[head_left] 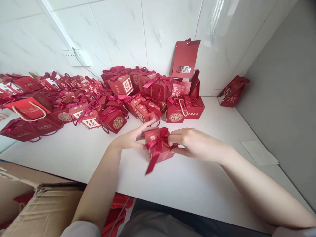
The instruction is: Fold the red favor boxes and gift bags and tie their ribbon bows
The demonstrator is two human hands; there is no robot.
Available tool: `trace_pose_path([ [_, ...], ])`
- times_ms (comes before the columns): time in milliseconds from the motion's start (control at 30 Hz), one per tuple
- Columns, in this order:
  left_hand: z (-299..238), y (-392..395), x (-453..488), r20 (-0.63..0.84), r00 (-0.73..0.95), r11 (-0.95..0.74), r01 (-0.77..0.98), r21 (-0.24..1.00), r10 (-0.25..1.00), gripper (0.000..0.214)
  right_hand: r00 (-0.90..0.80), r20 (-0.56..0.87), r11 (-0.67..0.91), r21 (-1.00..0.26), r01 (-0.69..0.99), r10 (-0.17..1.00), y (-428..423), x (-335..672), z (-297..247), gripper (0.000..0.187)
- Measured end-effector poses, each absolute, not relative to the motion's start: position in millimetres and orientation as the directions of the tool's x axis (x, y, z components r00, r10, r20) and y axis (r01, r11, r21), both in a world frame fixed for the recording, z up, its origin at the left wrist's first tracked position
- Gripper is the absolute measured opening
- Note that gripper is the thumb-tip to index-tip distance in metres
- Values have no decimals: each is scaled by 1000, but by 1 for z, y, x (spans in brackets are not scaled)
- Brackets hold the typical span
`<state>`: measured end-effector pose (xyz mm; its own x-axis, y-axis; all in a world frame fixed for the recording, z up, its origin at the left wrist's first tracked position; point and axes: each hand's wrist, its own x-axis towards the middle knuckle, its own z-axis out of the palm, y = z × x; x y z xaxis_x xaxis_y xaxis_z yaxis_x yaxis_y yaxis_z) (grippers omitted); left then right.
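A small red gift box with a satin ribbon bow on its top sits on the white table in front of me. One ribbon tail hangs down over the near side of the box. My left hand grips the box's left side, its thumb near the front and its fingers reaching behind. From the right, my right hand is closed with bent fingertips at the bow's right side, pinching the ribbon. Those fingertips partly cover the ribbon there.
Many red gift boxes with ribbons and cord handles crowd the back of the white table. A tall red box leans by the grey panel, near a white sheet. An open cardboard carton stands at lower left.
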<state>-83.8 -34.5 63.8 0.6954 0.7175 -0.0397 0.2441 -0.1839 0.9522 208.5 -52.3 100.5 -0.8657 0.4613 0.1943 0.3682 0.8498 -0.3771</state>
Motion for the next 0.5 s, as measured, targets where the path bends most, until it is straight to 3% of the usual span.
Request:
trace_pose_path([
  [133,55,-28,-76,175,466,-246,95,965,867,46,-793,254,812,-375,447,554,-48,218,106,15],
  [200,51,-27,-70,284,370,-317,29,948,885,30,-708,283,743,-441,503,647,-39,223,105,14],
  [267,51,-29,-63,335,362,-377,49,925,870,27,-631,280,657,-561,504,723,-29,225,101,14],
  [367,52,-37,-52,284,422,-408,238,881,861,28,-603,233,563,-697,443,763,-17,225,92,15],
  [500,47,-42,-41,276,406,-404,272,874,871,27,-668,241,632,-641,435,704,-21,222,91,19],
])
